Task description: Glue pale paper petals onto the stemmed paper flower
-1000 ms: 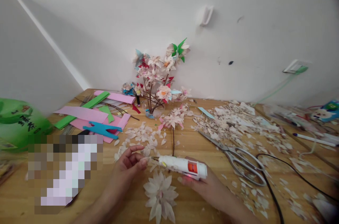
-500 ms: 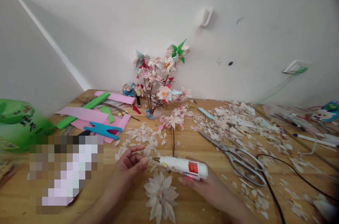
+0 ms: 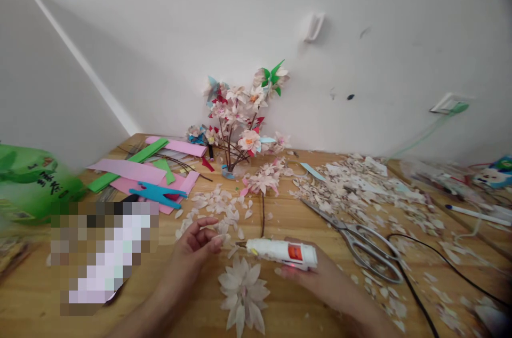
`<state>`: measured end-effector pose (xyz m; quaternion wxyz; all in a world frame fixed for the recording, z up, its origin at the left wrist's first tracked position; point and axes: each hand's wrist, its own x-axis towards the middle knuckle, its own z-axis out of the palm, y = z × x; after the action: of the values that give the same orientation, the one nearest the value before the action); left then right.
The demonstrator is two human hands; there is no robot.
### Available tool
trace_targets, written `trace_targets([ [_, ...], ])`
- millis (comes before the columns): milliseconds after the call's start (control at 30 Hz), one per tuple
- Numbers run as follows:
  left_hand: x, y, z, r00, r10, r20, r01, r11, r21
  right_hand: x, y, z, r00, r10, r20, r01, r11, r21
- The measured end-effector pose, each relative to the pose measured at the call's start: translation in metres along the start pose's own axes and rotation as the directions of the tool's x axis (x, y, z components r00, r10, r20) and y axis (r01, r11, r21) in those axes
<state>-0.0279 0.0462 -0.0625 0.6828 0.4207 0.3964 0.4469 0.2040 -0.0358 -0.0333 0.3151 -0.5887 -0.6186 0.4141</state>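
My right hand (image 3: 306, 276) is closed around a white hot glue gun (image 3: 276, 251) with an orange patch and a small red light. The gun's nozzle points left, a short gap from my left hand (image 3: 200, 247). Between the left thumb and fingertips I pinch a pale petal (image 3: 224, 238), partly covered by the fingers. Below both hands a whitish many-petalled flower (image 3: 244, 295) lies face up on the wooden table (image 3: 180, 316). Beyond the gun lies a pinkish flower (image 3: 262, 180) on a thin brown stem.
Loose petals (image 3: 218, 204) lie past my left hand, and a larger heap (image 3: 360, 183) is at the right. Scissors (image 3: 360, 247) and a black cord (image 3: 412, 290) lie right. Coloured paper strips (image 3: 128, 171) and a green bag (image 3: 36, 183) are left. Flower branches (image 3: 236, 119) stand at the wall.
The glue gun has drawn slightly right, widening the gap between its nozzle and the petal in my left hand. The left hand has barely moved; the view has shifted a little.
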Motion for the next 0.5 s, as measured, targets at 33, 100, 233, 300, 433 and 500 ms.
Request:
trace_targets([
  [33,-0.001,0.002,0.0,1.0,0.001,-0.01,-0.001,1.0,0.0,0.0,0.002,-0.004,1.0,0.0,-0.007,0.0,1.0,-0.01],
  [100,-0.003,0.007,0.0,1.0,0.001,-0.027,-0.001,1.0,0.002,0.0,0.007,-0.014,0.998,0.001,-0.057,-0.003,1.0,-0.026],
  [233,-0.006,0.016,-0.008,0.999,-0.034,-0.021,0.035,0.999,0.013,-0.004,0.021,-0.034,0.983,0.025,-0.184,-0.039,0.997,-0.07],
  [300,-0.009,0.019,-0.016,0.999,-0.035,-0.008,0.035,0.999,0.02,-0.008,0.03,-0.042,0.971,0.039,-0.236,-0.061,0.994,-0.089],
  [433,-0.026,0.023,-0.032,1.0,0.002,-0.031,0.0,0.998,0.068,-0.015,0.055,-0.048,0.918,0.077,-0.389,-0.129,0.986,-0.109],
  [500,-0.043,0.021,-0.037,0.994,0.079,-0.076,-0.071,0.991,0.112,-0.015,0.069,-0.047,0.895,0.09,-0.438,-0.167,0.976,-0.141],
])
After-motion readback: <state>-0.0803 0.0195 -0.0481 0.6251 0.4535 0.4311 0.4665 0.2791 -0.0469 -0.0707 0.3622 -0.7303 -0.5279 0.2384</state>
